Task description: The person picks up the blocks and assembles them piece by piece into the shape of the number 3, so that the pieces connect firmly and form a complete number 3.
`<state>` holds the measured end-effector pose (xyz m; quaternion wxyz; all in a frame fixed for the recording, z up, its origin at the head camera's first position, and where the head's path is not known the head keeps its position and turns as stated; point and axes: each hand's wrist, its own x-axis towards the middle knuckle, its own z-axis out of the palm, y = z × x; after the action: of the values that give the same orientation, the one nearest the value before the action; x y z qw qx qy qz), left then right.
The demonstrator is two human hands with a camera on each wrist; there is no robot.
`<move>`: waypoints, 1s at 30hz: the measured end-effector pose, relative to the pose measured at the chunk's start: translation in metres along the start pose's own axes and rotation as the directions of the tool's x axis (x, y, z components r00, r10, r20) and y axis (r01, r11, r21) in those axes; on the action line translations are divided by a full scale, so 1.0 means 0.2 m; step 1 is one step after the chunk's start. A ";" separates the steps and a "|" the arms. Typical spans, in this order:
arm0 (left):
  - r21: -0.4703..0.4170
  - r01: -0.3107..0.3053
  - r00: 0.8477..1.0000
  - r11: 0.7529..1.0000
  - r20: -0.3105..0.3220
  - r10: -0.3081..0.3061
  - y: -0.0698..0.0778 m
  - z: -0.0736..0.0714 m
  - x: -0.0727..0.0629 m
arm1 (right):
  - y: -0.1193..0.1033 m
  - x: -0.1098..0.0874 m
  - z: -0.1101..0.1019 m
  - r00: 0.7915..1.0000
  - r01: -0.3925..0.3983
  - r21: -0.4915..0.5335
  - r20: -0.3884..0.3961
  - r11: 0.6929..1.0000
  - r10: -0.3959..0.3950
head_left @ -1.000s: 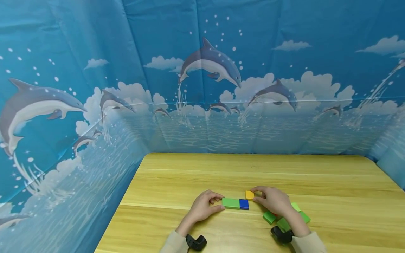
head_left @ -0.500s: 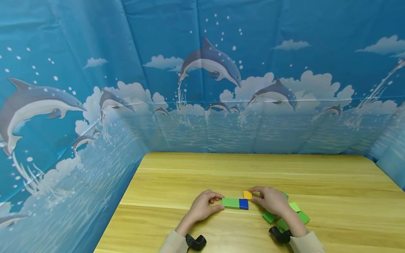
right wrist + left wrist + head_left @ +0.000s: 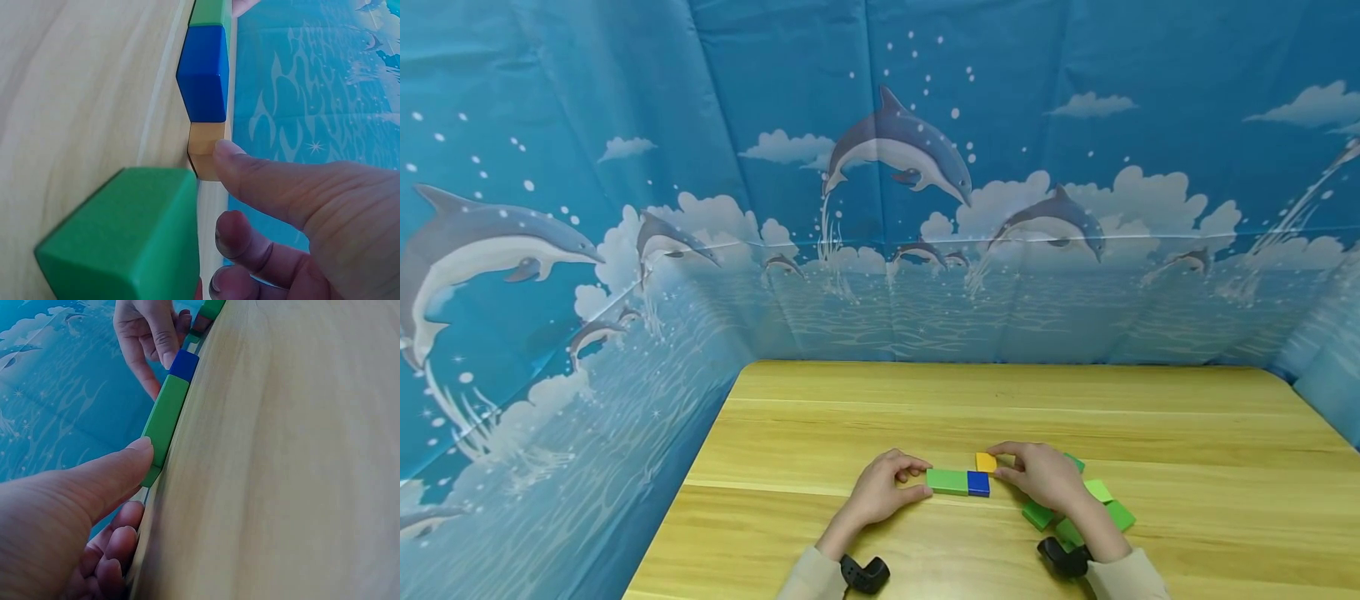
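Observation:
A long green block point(image 3: 947, 481) lies on the table with a small blue block point(image 3: 978, 483) set against its right end. My left hand point(image 3: 883, 490) grips the green block's left end between thumb and fingers; the left wrist view shows the thumb point(image 3: 140, 453) on its near side. Just behind the blue block is a yellow block point(image 3: 986, 462), pinched by the thumb and index finger of my right hand point(image 3: 1047, 475). In the right wrist view the yellow block point(image 3: 206, 137) appears to meet the blue one point(image 3: 203, 78).
Several loose green blocks point(image 3: 1120, 515) lie around and under my right forearm, one light green piece point(image 3: 1098, 491) among them. Some are partly hidden. The wooden table point(image 3: 820, 425) ends at a blue dolphin-printed curtain point(image 3: 880, 317).
My right hand has slid slightly left with the yellow block, bringing it closer behind the blue one; it barely moves in the last half second. The left hand stays on the green block.

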<state>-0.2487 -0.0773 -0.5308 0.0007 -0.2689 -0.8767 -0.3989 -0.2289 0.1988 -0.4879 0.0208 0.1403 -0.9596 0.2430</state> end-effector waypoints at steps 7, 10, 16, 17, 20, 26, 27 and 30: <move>-0.004 0.000 1.000 1.000 0.001 0.000 0.00 0.00 0.00 | 0.00 0.00 0.00 1.000 0.006 -0.011 0.002 1.000 -0.006; 0.004 -0.008 1.000 1.000 -0.001 0.008 -0.01 0.01 0.00 | 0.01 0.00 0.00 1.000 0.018 -0.008 -0.003 1.000 -0.018; 0.005 -0.006 1.000 1.000 0.002 0.006 -0.02 0.01 0.01 | 0.01 0.00 0.00 0.999 0.037 -0.002 -0.009 0.999 -0.037; 0.005 -0.003 1.000 1.000 0.004 0.003 -0.02 0.01 0.01 | 0.01 0.00 0.00 0.999 0.036 -0.002 -0.008 0.999 -0.036; 0.002 -0.005 1.000 1.000 0.004 0.005 -0.01 0.01 0.01 | 0.01 0.00 0.00 0.999 0.032 -0.003 -0.006 0.999 -0.032; 0.006 -0.001 1.000 1.000 0.006 0.001 -0.01 0.01 0.01 | 0.01 -0.01 -0.01 0.999 0.032 0.004 0.002 0.999 -0.032; 0.005 0.001 1.000 1.000 0.007 -0.001 -0.01 0.01 0.00 | 0.01 -0.01 -0.01 0.999 0.034 0.010 0.007 0.999 -0.034; 0.000 0.004 1.000 1.000 0.009 -0.004 -0.01 0.00 0.00 | 0.02 0.00 -0.02 0.999 0.039 0.052 0.032 0.998 -0.041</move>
<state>-0.2498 -0.0776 -0.5325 -0.0041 -0.2687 -0.8772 -0.3978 -0.2293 0.2038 -0.4864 0.0064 0.1640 -0.9503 0.2646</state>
